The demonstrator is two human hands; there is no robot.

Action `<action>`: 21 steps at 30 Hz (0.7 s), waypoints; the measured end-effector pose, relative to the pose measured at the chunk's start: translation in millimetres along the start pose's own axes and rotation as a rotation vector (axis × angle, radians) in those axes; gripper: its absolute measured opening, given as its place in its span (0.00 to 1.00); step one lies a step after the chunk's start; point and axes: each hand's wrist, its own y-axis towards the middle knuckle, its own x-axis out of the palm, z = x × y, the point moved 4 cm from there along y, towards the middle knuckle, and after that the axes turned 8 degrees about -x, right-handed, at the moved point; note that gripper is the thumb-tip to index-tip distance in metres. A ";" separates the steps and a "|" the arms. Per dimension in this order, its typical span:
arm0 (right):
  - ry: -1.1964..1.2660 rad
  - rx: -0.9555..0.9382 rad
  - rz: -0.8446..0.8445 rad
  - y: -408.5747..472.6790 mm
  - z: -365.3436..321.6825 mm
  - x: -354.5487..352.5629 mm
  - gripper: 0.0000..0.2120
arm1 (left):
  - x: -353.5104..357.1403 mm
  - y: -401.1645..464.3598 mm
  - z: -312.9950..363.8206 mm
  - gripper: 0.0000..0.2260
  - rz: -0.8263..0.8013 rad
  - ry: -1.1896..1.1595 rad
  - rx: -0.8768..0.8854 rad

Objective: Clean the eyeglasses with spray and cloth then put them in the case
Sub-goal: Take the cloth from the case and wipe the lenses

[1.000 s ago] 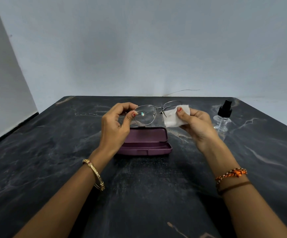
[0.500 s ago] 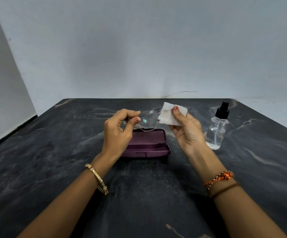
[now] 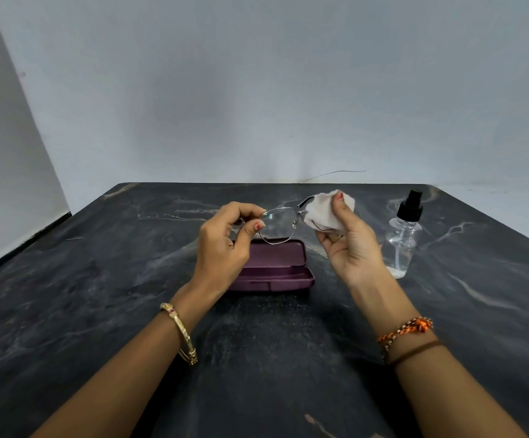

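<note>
Your cloth [image 3: 325, 210] now folds around the far lens; your right hand [image 3: 350, 241] pinches it there while your left hand [image 3: 225, 245] pinches the eyeglasses [image 3: 280, 224] steady, centre frame, above the open case [image 3: 276, 267].

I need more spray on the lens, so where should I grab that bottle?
Grip the spray bottle round its clear body, below the black nozzle. It stands upright on the table just outside your right hand, which pinches the cloth, so come from its near left side.

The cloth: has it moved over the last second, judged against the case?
Cannot tell: the cloth stays up and right of the case, but the head camera shifted.
</note>
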 end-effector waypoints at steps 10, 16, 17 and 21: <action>-0.402 -0.110 -0.311 3.2 -14.4 1.8 0.06 | -9.6 6.8 -2.3 0.09 0.065 -0.010 -0.027; -0.159 -0.014 -0.123 4.2 -14.1 -2.5 0.03 | -7.0 5.2 -0.3 0.09 0.047 -0.022 -0.020; -0.085 0.000 -0.087 3.0 -11.3 -2.6 0.04 | -4.8 3.3 0.7 0.09 0.034 -0.017 -0.010; 0.166 0.030 -0.046 -2.6 3.7 3.7 0.02 | 3.3 -4.0 5.5 0.06 -0.006 0.087 0.083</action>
